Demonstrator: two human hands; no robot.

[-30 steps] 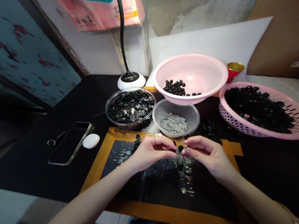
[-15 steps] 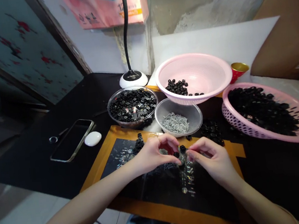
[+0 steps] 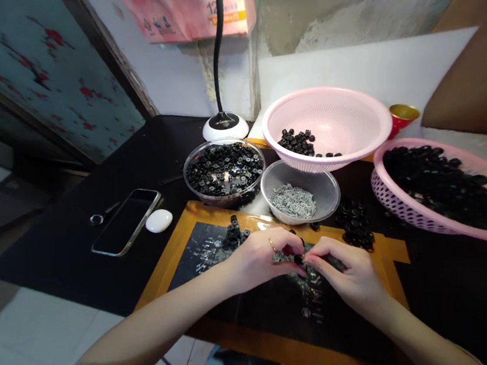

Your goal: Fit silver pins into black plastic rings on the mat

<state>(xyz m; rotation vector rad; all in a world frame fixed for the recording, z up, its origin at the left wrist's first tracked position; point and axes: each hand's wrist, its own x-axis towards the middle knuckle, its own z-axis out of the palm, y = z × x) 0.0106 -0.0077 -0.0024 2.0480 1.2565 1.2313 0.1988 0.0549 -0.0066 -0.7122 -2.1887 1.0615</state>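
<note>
My left hand (image 3: 267,257), with a ring on one finger, pinches a small round black part (image 3: 298,259) between thumb and fingertips. Against that part my right hand (image 3: 345,267) has its thumb and forefinger pressed together; what they hold is too small to make out. Loose silver screws (image 3: 279,257) lie on the black mat (image 3: 268,320), partly hidden behind my left hand. A cluster of black parts (image 3: 234,233) sits beyond my left wrist. Past both hands stands a translucent bowl of silver screws (image 3: 293,201).
A clear bowl (image 3: 188,180) holds black perforated discs. Two pink baskets (image 3: 363,116) contain black parts, and more black parts (image 3: 356,222) lie right of the screw bowl. At left are a phone (image 3: 127,222) and a white oval object (image 3: 159,221). A lamp base (image 3: 225,127) stands behind.
My hands have come together, the right fingertips now meeting the black part in my left hand. The whole view has shifted slightly, so the tabletop things appear further right.
</note>
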